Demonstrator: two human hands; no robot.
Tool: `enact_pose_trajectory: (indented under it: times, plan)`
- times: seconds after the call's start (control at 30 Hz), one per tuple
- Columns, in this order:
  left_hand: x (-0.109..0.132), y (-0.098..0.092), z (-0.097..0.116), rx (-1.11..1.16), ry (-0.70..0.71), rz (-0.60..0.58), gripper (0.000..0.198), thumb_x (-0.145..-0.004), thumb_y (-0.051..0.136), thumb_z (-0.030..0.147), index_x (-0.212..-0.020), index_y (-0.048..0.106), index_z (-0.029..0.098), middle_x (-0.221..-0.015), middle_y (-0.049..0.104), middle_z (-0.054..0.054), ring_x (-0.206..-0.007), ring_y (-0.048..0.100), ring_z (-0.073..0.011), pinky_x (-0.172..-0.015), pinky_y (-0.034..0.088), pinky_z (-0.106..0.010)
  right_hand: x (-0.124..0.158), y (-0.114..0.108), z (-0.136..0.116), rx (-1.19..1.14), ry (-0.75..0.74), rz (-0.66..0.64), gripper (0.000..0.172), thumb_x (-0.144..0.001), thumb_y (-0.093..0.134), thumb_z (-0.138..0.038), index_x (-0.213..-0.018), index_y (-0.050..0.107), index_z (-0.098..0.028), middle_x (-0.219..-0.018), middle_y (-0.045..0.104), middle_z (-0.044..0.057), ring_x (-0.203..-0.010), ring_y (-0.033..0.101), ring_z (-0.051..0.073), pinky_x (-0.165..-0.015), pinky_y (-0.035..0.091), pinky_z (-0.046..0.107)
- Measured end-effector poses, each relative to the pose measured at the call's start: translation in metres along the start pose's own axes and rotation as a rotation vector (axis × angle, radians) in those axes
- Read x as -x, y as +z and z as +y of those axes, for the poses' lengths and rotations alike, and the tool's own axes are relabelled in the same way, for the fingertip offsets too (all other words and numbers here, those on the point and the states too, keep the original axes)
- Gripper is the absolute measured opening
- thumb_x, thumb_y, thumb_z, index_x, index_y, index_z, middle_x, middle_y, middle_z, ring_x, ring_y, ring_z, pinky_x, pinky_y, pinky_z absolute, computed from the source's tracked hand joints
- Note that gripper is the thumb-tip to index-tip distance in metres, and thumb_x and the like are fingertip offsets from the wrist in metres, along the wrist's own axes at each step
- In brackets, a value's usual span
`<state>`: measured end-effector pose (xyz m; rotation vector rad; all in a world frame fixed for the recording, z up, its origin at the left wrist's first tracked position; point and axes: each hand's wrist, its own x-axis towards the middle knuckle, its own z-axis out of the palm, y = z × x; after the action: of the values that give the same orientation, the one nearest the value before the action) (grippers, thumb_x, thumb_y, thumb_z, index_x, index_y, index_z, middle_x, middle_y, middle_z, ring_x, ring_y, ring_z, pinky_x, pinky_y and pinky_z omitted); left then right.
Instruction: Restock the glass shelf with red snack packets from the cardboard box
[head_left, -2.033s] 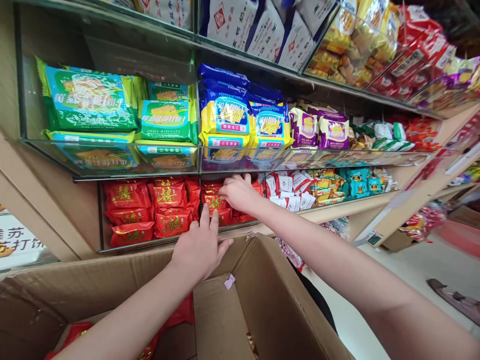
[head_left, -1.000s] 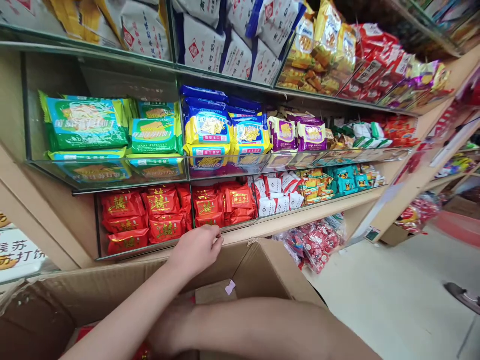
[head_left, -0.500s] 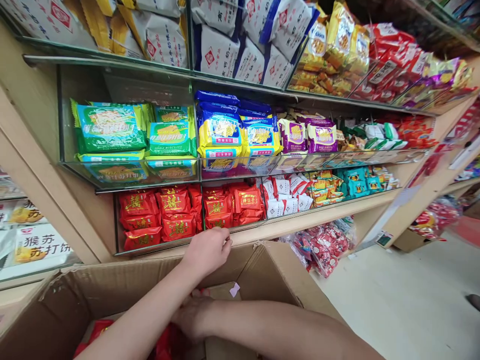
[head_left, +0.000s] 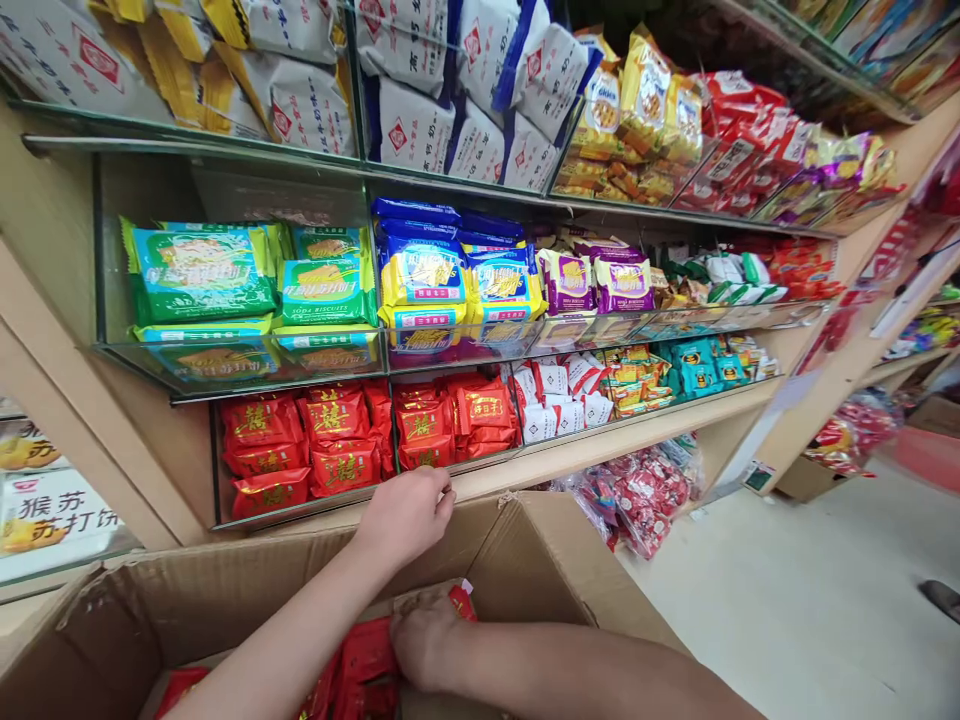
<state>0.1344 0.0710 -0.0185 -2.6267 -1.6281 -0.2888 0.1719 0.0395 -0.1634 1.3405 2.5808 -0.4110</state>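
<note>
My left hand (head_left: 405,512) is loosely closed above the far rim of the cardboard box (head_left: 300,555), close to the lowest shelf; nothing shows in its fingers. Down inside the box, my right hand (head_left: 431,640) has its fingers curled over a red snack packet (head_left: 463,600), which pokes out past the knuckles. Its fingertips are hidden. Beside this hand, other red packets (head_left: 367,660) lie in the box, partly covered by my left forearm. Red packets with gold print (head_left: 345,462) fill the lowest shelf bins just beyond my left hand.
Above sit green soda biscuit packs (head_left: 206,270), blue-yellow packs (head_left: 427,270) and purple packs (head_left: 622,285) behind glass fronts. White packets (head_left: 555,395) are right of the red bins. Bagged red goods (head_left: 645,495) rest under the shelf, by the floor (head_left: 787,600).
My right hand has moved right and deeper along the box, and a red packet now shows at its fingers. My left hand stays near the rim. The view has shifted slightly.
</note>
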Motion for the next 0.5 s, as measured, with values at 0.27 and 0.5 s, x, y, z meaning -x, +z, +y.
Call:
enact_pose_trajectory:
  times: [0.27, 0.5]
  plan:
    - [0.003, 0.001, -0.001, 0.066, 0.001, 0.007, 0.021, -0.08, 0.037, 0.026, -0.079, 0.057, 0.022, -0.083, 0.063, -0.004, -0.078, 0.059, -0.0192, -0.067, 0.041, -0.029, 0.014, -0.005, 0.01, 0.306, -0.056, -0.186, 0.028, -0.062, 0.059, -0.006, -0.089, 0.066, -0.012, -0.103, 0.061, 0.018, -0.105, 0.049, 0.033, -0.071, 0.045, 0.048]
    - [0.005, 0.0, -0.003, 0.263, -0.024, 0.055, 0.018, -0.078, 0.04, 0.025, -0.073, 0.058, 0.021, -0.076, 0.063, -0.004, -0.073, 0.058, -0.0193, -0.065, 0.041, -0.03, 0.05, -0.043, 0.024, 0.307, -0.182, -0.161, 0.016, -0.07, 0.053, -0.011, -0.08, 0.066, -0.014, -0.08, 0.067, 0.012, -0.076, 0.062, 0.024, -0.063, 0.048, 0.037]
